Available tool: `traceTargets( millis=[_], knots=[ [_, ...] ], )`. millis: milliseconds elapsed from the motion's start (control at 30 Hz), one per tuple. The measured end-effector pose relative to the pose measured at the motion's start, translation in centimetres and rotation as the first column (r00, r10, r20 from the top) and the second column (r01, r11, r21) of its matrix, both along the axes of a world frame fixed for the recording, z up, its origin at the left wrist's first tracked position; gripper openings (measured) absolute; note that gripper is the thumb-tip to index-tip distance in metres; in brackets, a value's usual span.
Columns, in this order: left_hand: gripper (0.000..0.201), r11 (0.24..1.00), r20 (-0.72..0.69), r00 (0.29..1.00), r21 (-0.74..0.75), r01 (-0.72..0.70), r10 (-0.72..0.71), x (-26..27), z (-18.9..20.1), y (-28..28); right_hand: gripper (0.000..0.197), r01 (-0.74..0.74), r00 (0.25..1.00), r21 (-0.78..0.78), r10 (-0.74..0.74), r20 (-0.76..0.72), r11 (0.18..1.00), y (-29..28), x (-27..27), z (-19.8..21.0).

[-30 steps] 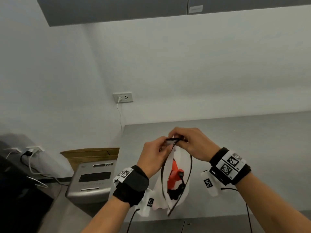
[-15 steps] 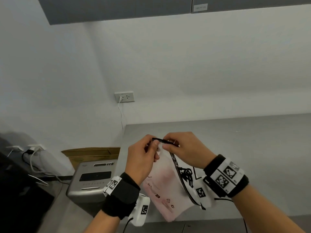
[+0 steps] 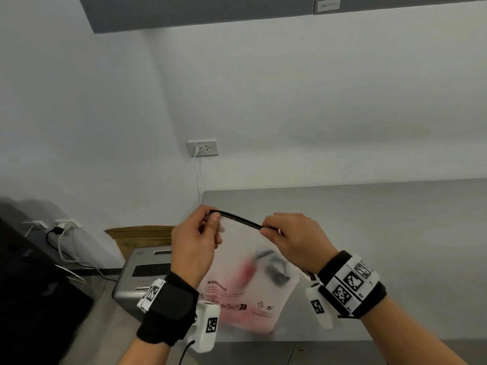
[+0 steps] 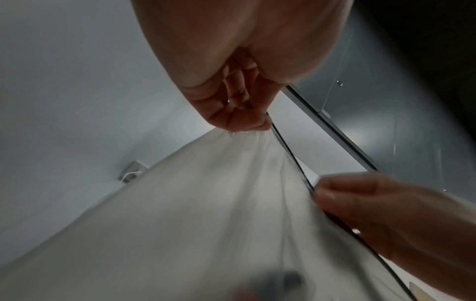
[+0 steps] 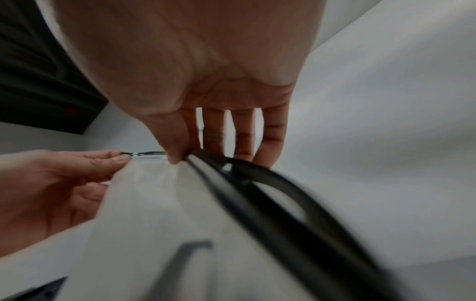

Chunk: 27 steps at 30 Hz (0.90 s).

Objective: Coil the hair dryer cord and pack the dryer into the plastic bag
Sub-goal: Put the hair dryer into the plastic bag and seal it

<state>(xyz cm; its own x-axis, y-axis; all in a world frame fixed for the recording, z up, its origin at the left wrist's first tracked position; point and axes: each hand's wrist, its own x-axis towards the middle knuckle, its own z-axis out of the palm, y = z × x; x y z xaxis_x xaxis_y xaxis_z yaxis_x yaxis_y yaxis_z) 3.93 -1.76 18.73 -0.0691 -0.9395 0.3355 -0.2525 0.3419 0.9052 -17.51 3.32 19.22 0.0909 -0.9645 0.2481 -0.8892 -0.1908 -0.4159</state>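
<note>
Lower centre of the frame: two hands, left hand [image 3: 193, 246] and right hand [image 3: 295, 239], each pinch one plastic bag's [image 3: 247, 291] black zip strip [image 3: 241, 221] (one blurred hair dryer [image 3: 263, 267] inside) above the table [image 3: 369, 219].

Colours and patterns, bag held over grey surface [image 3: 369, 219].
Plastic bag [image 3: 253, 306]: frosted white, black top strip [image 3: 237, 219], red WARNING print; red and black blurs show through. Wristbands [image 3: 171, 306] black, with black-and-white square-pattern tags. Wall white, cabinet [image 3: 200, 11] grey. Far left: silver machine [image 3: 137, 280], brown cardboard [image 3: 139, 235].
</note>
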Motion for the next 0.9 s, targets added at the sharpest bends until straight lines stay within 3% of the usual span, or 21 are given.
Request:
traceTargets(
  millis=[233,500,700,800,900],
  knots=[
    [0.019,0.997,-0.032,0.999,0.071,-0.014,0.017,2.1,-1.5,-0.4,0.02,0.146,0.987,0.034,-0.143,-0.079,0.989,3.0,-4.4,-2.5],
    [0.019,0.993,-0.105,0.995,0.116,0.015,-0.003,2.2,-3.6,-0.4,0.019,0.239,0.962,-0.025,-0.241,-0.129,0.971,4.2,-7.6,0.3],
    [0.019,0.989,-0.151,0.989,0.146,0.028,-0.006,1.2,-4.9,0.2,0.019,0.31,0.94,0.055,-0.297,-0.166,0.949,4.5,-9.1,1.0],
    [0.019,0.987,-0.173,0.984,0.152,0.056,-0.029,1.0,-5.3,0.1,0.021,0.301,0.944,0.131,-0.275,-0.182,0.945,4.0,-9.1,0.9],
    [0.02,0.983,-0.205,0.978,0.163,0.083,-0.048,0.9,-5.6,0.1,0.027,0.153,0.982,0.197,-0.127,-0.137,0.969,2.6,-8.3,0.0]
  ],
)
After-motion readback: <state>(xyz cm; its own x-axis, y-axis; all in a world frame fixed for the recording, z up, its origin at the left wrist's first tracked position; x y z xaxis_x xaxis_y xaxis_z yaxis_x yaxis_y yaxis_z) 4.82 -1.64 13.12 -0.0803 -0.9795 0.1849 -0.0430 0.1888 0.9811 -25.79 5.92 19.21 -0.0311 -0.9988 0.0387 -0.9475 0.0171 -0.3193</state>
